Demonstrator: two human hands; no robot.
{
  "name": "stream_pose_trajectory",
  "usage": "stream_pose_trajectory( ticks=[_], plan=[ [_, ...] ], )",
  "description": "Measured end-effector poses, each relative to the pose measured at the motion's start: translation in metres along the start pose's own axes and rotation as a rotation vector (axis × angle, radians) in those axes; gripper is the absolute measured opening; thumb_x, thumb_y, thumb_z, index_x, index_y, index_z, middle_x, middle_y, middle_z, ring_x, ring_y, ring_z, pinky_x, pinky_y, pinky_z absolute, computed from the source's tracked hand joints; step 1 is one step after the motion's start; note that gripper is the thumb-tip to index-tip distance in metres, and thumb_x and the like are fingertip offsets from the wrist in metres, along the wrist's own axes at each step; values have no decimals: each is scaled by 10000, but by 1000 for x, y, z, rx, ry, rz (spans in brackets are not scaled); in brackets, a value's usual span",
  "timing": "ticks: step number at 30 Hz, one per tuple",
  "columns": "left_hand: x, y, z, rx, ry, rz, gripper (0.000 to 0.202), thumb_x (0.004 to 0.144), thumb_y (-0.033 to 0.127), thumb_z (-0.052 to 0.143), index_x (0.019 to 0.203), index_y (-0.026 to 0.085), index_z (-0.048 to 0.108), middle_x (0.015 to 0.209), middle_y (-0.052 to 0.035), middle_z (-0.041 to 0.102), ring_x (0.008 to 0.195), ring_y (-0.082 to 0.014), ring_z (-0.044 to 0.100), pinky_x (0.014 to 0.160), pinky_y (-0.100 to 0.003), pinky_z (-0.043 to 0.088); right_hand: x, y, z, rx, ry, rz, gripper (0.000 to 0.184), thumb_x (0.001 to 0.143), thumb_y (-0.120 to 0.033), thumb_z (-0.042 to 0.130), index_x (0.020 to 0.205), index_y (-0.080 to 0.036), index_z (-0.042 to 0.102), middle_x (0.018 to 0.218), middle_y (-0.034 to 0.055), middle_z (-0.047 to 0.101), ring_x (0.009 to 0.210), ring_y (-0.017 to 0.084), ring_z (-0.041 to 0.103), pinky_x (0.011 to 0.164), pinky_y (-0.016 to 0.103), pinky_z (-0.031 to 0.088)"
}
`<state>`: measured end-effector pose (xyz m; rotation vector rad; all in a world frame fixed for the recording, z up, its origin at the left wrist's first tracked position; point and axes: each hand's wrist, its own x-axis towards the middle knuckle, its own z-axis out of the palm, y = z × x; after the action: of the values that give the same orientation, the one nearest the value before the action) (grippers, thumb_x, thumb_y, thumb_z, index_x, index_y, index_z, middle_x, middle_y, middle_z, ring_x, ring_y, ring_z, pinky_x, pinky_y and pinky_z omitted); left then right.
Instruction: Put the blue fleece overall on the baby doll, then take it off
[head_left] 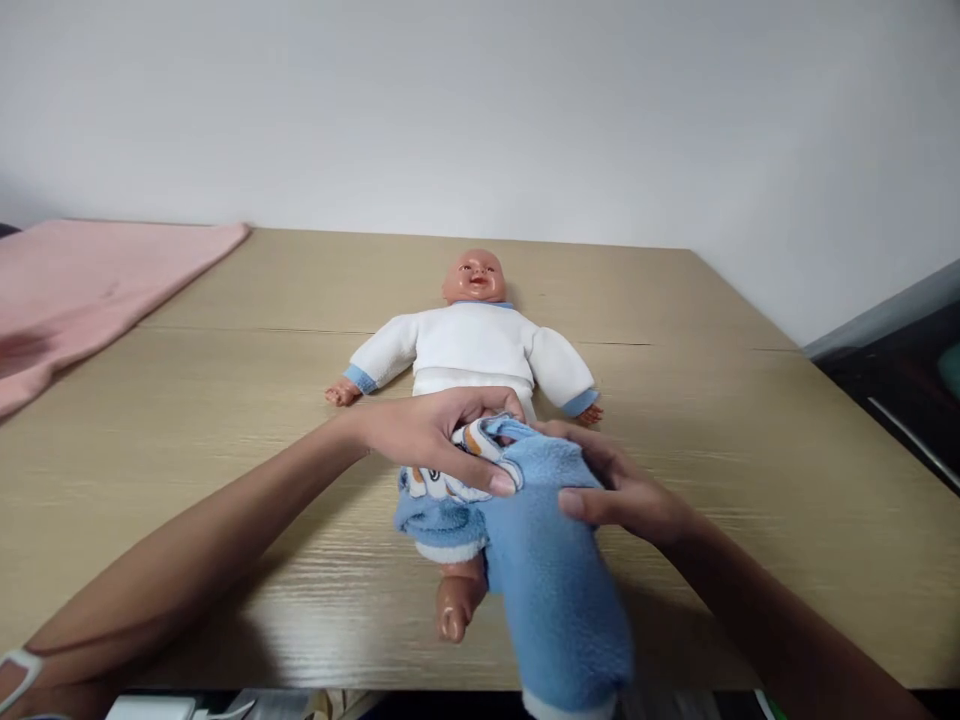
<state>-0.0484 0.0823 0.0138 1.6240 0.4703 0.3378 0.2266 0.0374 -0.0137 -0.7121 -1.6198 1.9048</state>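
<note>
A baby doll [478, 275] lies on its back on the table, head away from me. It wears a white top [476, 345] with blue cuffs. Blue fleece pants [562, 580] with white hems and a patterned patch cover its lower body; one bare foot [456, 600] sticks out of the leg on the left. The other pant leg hangs over the table's near edge, and no foot shows there. My left hand [450, 440] pinches the waist of the pants. My right hand [622, 490] grips the blue cloth at its upper right side, thumb on top.
A pink cloth [90, 290] lies at the table's left. The wooden table [750, 480] meets a pale wall behind. A dark object [900, 370] stands beyond the right edge. A white item [150, 708] shows below the near edge.
</note>
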Motion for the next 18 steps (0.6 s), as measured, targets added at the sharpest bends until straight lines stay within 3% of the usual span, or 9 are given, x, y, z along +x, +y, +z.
stream_pose_trajectory(
  ticks=[3,6,10,14,16,18],
  plan=[
    [0,-5,-5,9,-164,-31,349,848,324,963,1112,217,763,968,-15,755,872,-191,711,768,-255,591,-4,5,2,191,157,-16,481,787,-509,984,1042,-277,648,877,-48,547,747,152,496,677,255,409],
    [-2,-11,-11,-14,-289,-57,250,853,318,958,1009,203,800,935,-19,792,846,-199,732,795,-263,620,-3,6,2,247,165,-16,487,813,-502,971,1048,-277,609,853,-54,522,707,140,472,639,244,387],
    [-4,-14,-15,-24,-278,-33,207,928,362,888,1014,193,805,938,-40,811,844,-209,750,801,-276,638,0,-3,-4,56,130,-60,366,932,-457,890,1040,-259,601,838,-61,504,688,126,447,626,230,391],
    [2,-10,-8,12,-194,69,241,1042,409,760,1086,181,824,1070,-70,830,1009,-231,771,977,-300,628,-3,-11,-12,-231,-52,25,363,919,-479,890,1116,-231,712,974,-12,658,881,172,607,799,258,505],
    [5,-7,-1,46,-132,90,245,1074,404,718,1128,187,817,1144,-69,823,1085,-230,756,1031,-304,604,-7,-12,-14,-230,-124,73,375,885,-479,919,1097,-216,753,943,-11,683,827,162,606,750,247,502],
    [5,-6,4,70,-89,75,209,1071,388,724,1097,193,794,1078,-47,801,1016,-206,737,961,-284,605,-13,-9,-15,-131,-110,71,339,854,-463,950,977,-208,763,810,-35,630,692,124,540,623,216,446]
  ],
)
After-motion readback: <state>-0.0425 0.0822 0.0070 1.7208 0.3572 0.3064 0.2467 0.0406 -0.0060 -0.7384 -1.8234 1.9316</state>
